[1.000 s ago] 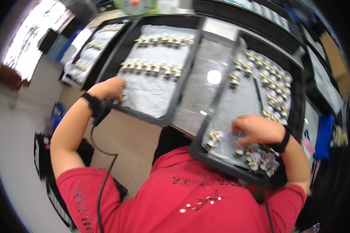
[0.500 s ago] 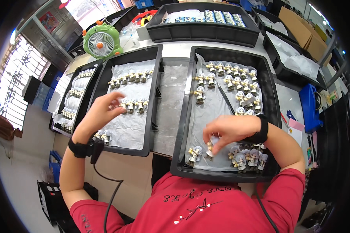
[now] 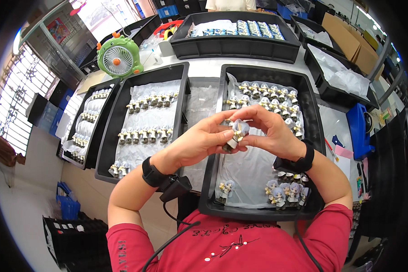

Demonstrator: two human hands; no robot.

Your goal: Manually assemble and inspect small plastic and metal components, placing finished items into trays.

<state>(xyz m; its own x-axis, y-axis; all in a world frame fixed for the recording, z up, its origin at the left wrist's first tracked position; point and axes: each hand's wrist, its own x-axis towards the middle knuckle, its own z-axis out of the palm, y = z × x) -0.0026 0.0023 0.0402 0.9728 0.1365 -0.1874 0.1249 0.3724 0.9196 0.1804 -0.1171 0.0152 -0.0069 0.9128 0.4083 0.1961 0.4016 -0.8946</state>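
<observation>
Between my two hands, over the right-hand black tray (image 3: 213, 181), is a small figurine (image 3: 234, 136) with pale hair, a white outfit and a dark base. My left hand (image 3: 208, 137) grips it from the left with thumb and fingers. On its other side, my right hand (image 3: 269, 131) closes thumb and fingertips around the hair and body. Below, one loose figurine (image 3: 225, 191) lies in the tray's near left corner. A cluster of similar figurines (image 3: 285, 194) sits in the near right corner, and rows of figurines (image 3: 269, 92) fill the far part, partly hidden by my right hand.
Left of me, another black tray (image 3: 105, 156) holds spaced rows of figurines on white paper, with a narrower tray (image 3: 70, 152) beyond it. A green fan (image 3: 119, 56) stands behind. Ahead is a large black bin (image 3: 235, 49); a blue holder (image 3: 360, 129) is at right.
My left hand has moved right from the left tray to meet my right hand. My right hand has lifted the figurine up from the near part of the tray, and both now hold it.
</observation>
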